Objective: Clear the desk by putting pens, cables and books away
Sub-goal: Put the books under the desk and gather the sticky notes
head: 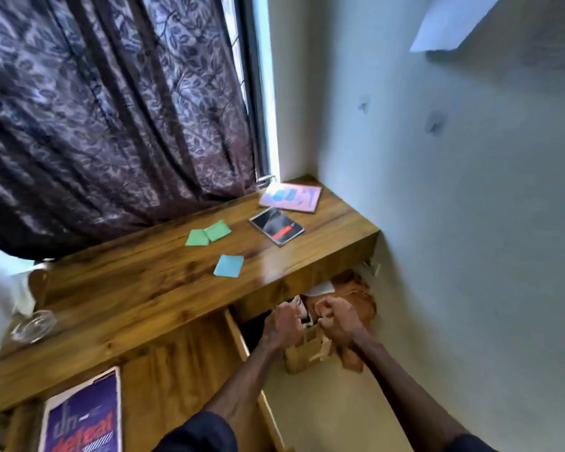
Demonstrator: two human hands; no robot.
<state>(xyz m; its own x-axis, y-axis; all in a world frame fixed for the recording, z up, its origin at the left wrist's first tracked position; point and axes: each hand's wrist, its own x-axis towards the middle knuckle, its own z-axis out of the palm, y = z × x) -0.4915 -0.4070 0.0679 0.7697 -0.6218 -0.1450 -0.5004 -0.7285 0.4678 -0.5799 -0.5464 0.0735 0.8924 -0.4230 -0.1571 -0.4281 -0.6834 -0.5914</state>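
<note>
Both my hands are down in the open drawer [327, 406] under the desk's right end. My left hand [282, 324] and my right hand [338, 321] have their fingers curled tight, side by side. Between them they grip a small white and dark thing that looks like a cable [302, 313]; blur hides its shape. Just below the hands a pale wooden holder [302, 357] stands in the drawer. On the desk top [144, 288] lie a black book with a red stripe [277, 226] and a pink book [291, 197].
Two green sticky notes [208, 233] and a blue one [229, 265] lie mid-desk. A glass ashtray [33, 326] sits at the left end, and a purple book [84, 419] lies lower left. An orange cloth [353, 293] fills the drawer's back. The curtain and wall enclose the desk.
</note>
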